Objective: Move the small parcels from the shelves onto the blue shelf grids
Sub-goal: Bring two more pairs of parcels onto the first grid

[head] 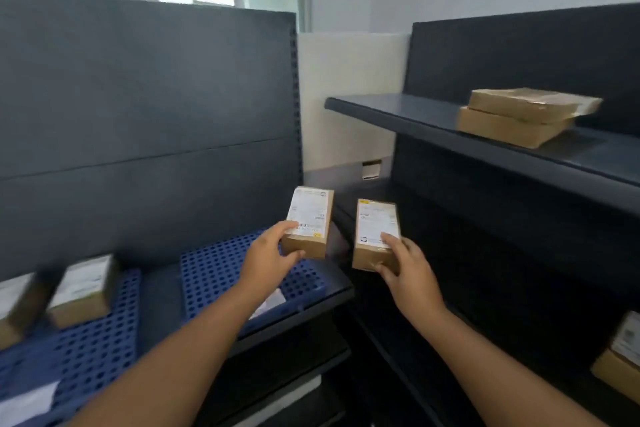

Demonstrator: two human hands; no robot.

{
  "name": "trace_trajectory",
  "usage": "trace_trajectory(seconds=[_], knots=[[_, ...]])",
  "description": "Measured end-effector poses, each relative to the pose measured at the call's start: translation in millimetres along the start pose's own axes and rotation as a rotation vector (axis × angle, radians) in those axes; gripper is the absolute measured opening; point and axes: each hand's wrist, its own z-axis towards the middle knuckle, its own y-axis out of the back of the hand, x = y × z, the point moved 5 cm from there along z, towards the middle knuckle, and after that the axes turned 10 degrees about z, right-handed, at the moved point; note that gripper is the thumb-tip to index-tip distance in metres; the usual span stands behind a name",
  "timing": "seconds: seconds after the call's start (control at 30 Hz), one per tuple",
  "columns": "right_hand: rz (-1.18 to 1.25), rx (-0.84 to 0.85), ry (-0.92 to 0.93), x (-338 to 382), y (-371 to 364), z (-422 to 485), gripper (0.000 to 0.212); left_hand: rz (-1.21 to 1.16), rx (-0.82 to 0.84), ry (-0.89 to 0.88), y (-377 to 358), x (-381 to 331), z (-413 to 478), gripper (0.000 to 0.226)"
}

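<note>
My left hand (268,255) grips a small brown parcel with a white label (309,218), held above the right end of a blue perforated grid (214,270). My right hand (405,265) grips a second small labelled parcel (375,230), held in the gap between the two dark shelf units. A second blue grid (93,347) at the lower left carries two small labelled parcels (83,289), (17,305), both blurred.
The right shelf unit has an upper shelf (398,111) with two stacked flat brown parcels (519,116). Another labelled parcel (620,360) sits on a lower right shelf at the frame edge. A dark back panel (145,107) stands behind the grids. White paper lies on the grids.
</note>
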Motion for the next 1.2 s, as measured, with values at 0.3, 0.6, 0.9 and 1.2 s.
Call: trace_trajectory(seconds=[0.3, 0.6, 0.9, 1.2], knots=[[0.119, 0.318, 0.196, 150.4, -179.0, -28.0, 0.057, 0.152, -0.244, 0.262, 182.8, 144.1, -117.4, 0.052], [0.232, 0.565, 0.272, 254.0, -320.7, -123.3, 0.057, 0.292, -0.357, 0.506, 305.0, 261.0, -259.1, 0.053], [0.176, 0.643, 0.282, 271.4, -376.0, -162.6, 0.058, 0.261, -0.333, 0.566, 312.2, 313.1, -302.1, 0.054], [0.123, 0.633, 0.253, 253.6, -404.8, -175.0, 0.060, 0.241, -0.263, 0.557, 289.0, 350.3, -312.1, 0.055]])
